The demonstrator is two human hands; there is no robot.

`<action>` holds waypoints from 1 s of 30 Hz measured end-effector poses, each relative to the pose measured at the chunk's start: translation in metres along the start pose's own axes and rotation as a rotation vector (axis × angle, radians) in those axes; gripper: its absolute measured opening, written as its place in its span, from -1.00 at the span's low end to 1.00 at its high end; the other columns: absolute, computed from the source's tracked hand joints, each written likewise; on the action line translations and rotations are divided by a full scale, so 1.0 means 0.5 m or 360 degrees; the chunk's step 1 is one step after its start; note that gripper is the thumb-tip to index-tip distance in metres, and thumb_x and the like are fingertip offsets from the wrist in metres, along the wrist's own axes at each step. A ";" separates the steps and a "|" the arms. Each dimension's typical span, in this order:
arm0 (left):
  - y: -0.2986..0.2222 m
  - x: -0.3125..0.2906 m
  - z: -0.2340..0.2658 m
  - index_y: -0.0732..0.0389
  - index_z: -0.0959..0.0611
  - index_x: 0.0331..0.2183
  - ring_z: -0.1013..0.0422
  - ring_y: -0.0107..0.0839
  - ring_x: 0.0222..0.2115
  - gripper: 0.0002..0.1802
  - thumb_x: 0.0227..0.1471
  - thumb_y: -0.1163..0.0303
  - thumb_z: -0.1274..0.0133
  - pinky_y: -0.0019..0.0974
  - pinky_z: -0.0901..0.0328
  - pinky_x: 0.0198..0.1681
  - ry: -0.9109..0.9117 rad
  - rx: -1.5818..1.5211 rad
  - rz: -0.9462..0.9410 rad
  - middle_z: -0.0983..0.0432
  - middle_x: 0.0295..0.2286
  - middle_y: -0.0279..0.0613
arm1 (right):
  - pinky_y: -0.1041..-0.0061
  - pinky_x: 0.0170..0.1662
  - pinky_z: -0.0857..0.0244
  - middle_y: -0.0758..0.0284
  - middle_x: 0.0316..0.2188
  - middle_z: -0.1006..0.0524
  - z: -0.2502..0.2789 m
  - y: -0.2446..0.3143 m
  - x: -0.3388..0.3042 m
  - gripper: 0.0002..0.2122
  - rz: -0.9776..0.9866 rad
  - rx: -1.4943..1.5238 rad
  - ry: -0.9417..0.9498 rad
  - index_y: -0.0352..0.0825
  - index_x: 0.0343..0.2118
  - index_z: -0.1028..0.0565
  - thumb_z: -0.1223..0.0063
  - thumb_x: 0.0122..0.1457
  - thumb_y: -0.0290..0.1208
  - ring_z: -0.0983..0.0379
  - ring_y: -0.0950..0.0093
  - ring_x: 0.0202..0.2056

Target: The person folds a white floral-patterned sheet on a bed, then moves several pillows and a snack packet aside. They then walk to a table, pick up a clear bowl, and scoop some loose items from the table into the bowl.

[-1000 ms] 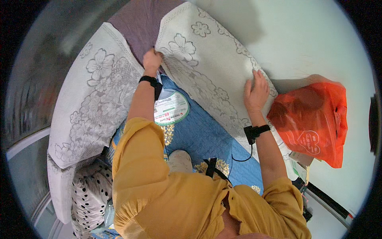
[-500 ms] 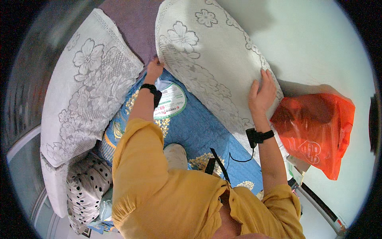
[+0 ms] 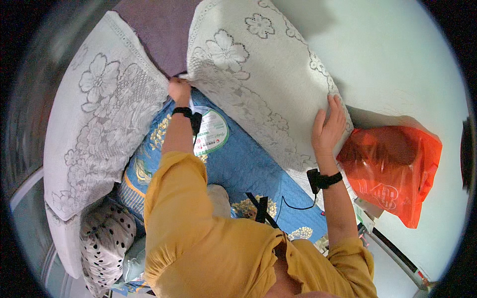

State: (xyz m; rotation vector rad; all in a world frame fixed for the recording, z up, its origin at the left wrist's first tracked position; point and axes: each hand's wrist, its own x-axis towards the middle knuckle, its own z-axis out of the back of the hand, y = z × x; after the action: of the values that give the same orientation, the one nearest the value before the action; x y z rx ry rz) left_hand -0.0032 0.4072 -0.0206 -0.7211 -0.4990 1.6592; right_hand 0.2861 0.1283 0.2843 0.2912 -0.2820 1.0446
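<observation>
My left hand is closed at the low corner of a white lace cover with flower patterns. The pinched fabric is mostly hidden by the fingers. On the right, my right hand lies flat on the same cover, its fingers outstretched. A second white lace cover hangs to the left, its edge close to my left hand. Between the two covers shows purple cloth. Beneath my left wrist, a round white printed card with a green rim rests on a blue patterned cloth.
A red plastic bag stands at the right against the pale wall. At the lower left is a black-dotted white cushion. A thin black cable hangs from the device on my right wrist.
My left hand has moved left and slightly down, and the right-hand cover's lower corner has shifted left with it. My right hand stays on the cover, slightly lower in view.
</observation>
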 end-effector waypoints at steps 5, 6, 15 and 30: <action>0.058 0.044 -0.057 0.43 -0.66 -0.38 -0.53 0.23 -0.34 -0.72 0.02 0.34 -0.13 0.07 -0.42 -0.29 0.0088 0.0234 0.0092 -0.60 -0.36 0.30 | 0.14 0.30 0.01 0.17 0.22 -0.36 0.007 -0.003 0.001 -0.55 -0.0016 0.0057 0.0058 -0.25 0.18 -0.39 0.01 0.22 -0.29 -0.25 0.17 0.22; 0.065 0.062 -0.072 0.44 -0.66 -0.38 -0.54 0.21 -0.31 -0.71 0.01 0.33 -0.14 0.07 -0.43 -0.25 0.0253 0.0007 0.0318 -0.61 -0.34 0.28 | 0.14 0.31 0.02 0.18 0.22 -0.35 0.007 -0.003 0.002 -0.54 -0.0010 0.0033 0.0045 -0.25 0.18 -0.39 0.01 0.21 -0.29 -0.24 0.18 0.23; -0.220 -0.080 0.160 0.34 -0.57 -0.03 -0.43 0.06 -0.07 -0.53 0.00 0.36 -0.13 0.00 -0.29 0.05 -0.0408 -0.0424 -0.0849 -0.51 -0.07 0.14 | 0.12 0.33 0.07 0.23 0.24 -0.33 0.015 0.005 -0.003 -0.52 -0.0085 0.0019 0.0050 -0.22 0.19 -0.37 -0.02 0.20 -0.26 -0.20 0.24 0.26; -0.542 -0.075 0.225 -0.04 -0.44 0.21 -0.11 -0.24 0.30 -0.47 0.23 0.15 0.14 0.08 0.10 0.36 -0.0100 0.0162 -0.1997 -0.30 0.23 -0.24 | 0.10 0.34 0.08 0.23 0.24 -0.32 0.010 -0.004 -0.011 -0.53 -0.0022 0.0059 0.0013 -0.22 0.20 -0.36 0.02 0.25 -0.23 -0.18 0.26 0.26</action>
State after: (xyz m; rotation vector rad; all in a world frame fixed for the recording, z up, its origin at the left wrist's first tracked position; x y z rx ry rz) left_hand 0.1151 0.4340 0.2491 -0.1561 -0.6996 0.5139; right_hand 0.2848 0.1213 0.2869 0.3215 -0.2532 1.0380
